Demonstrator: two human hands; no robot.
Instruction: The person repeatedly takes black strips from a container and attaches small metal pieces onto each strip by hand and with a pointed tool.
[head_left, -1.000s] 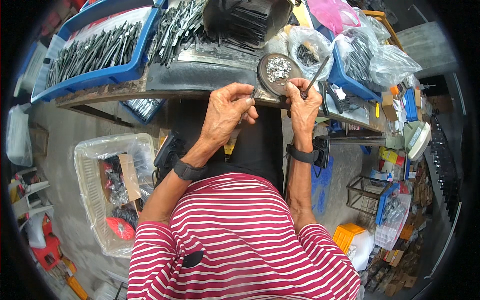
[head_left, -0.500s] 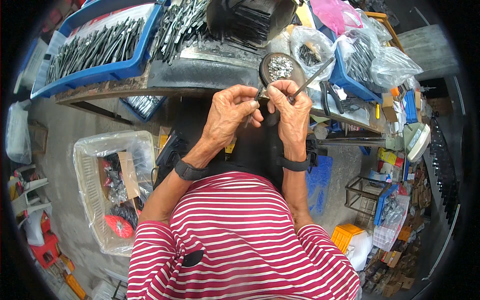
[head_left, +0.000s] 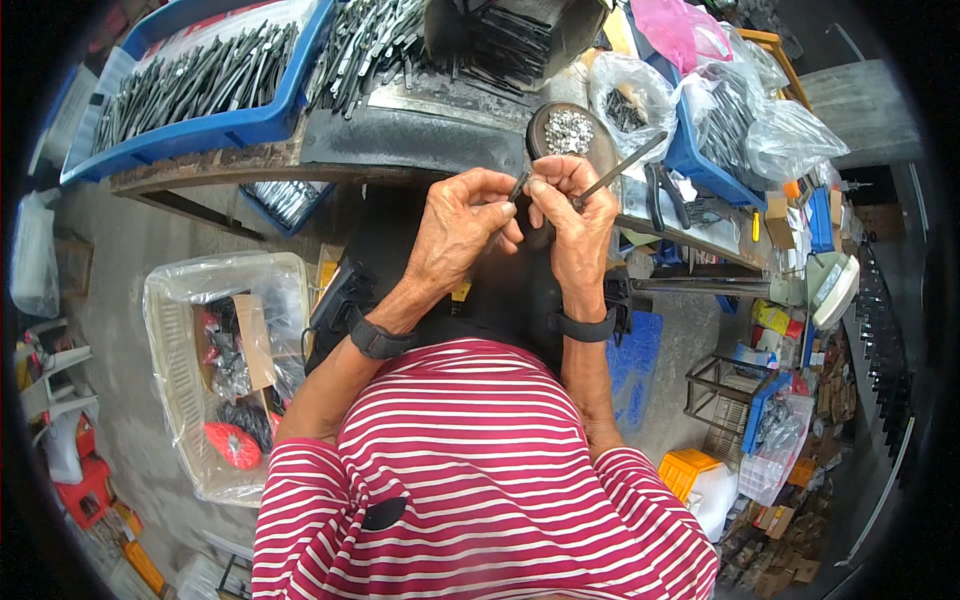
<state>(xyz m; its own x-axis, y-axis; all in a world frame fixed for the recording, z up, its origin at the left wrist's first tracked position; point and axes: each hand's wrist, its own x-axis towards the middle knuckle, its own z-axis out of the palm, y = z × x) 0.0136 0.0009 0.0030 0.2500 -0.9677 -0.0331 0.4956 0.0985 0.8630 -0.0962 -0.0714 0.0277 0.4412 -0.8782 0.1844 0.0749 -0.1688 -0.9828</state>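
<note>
My left hand (head_left: 458,222) is closed, pinching a short dark strip (head_left: 519,186) between thumb and forefinger; its lower part is hidden by the fingers. Close beside it, my right hand (head_left: 580,225) is closed around a long, slim dark rod (head_left: 628,166) that slants up to the right. The right fingertips meet the upper end of the strip, and whatever small part may lie between them is too small to make out. Just beyond the hands, a round dark dish (head_left: 538,128) holds a heap of small shiny metal pieces (head_left: 568,132).
Many dark strips fill a blue tray (head_left: 215,134) at far left and lie piled on the workbench (head_left: 230,160). Black-handled pliers (head_left: 655,195) lie at the right, near a blue bin (head_left: 690,155) with plastic bags. On the floor at left stands a plastic-lined basket (head_left: 170,350).
My right fingertips have come in closer to the strip's upper end. The strip in my left hand has tilted, and its lower end no longer shows beneath the fingers.
</note>
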